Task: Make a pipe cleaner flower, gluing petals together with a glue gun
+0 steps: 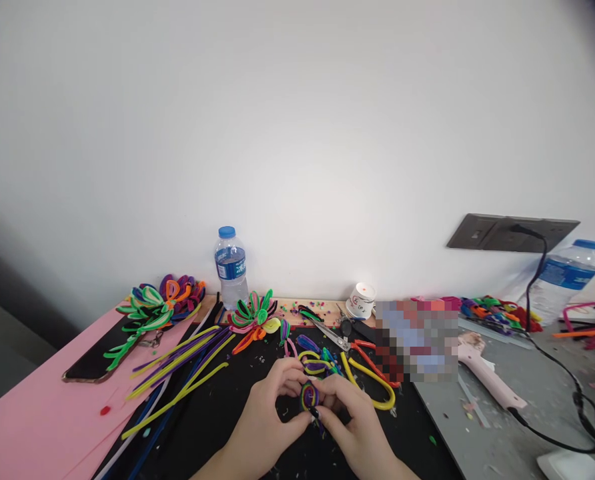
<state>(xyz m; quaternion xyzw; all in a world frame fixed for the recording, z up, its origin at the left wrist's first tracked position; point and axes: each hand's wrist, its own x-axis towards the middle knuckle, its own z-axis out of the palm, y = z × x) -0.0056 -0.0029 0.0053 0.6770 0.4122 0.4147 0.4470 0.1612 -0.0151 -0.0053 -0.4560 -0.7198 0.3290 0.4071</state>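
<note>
Between my two hands is a small coil of purple, yellow and green pipe cleaner [309, 397], pinched at the fingertips. My left hand [270, 407] grips its left side, and my right hand [350, 413] closes on its right side. A small dark piece shows by the right thumb; I cannot make out what it is. Just beyond the fingers lie bent pipe-cleaner loops [317, 366] in purple, yellow and blue. Scissors [331, 335] with red handles lie beyond my right hand, near a thick yellow loop [385, 403]. All of this is on a black mat [197, 427].
Loose yellow and purple pipe cleaners [187, 367] lie left of my hands. Pipe-cleaner flowers [147, 313] rest by a phone [95, 353]. A water bottle [231, 273] and a paper cup [361, 300] stand near the wall. A corded glue gun [492, 377] lies at right.
</note>
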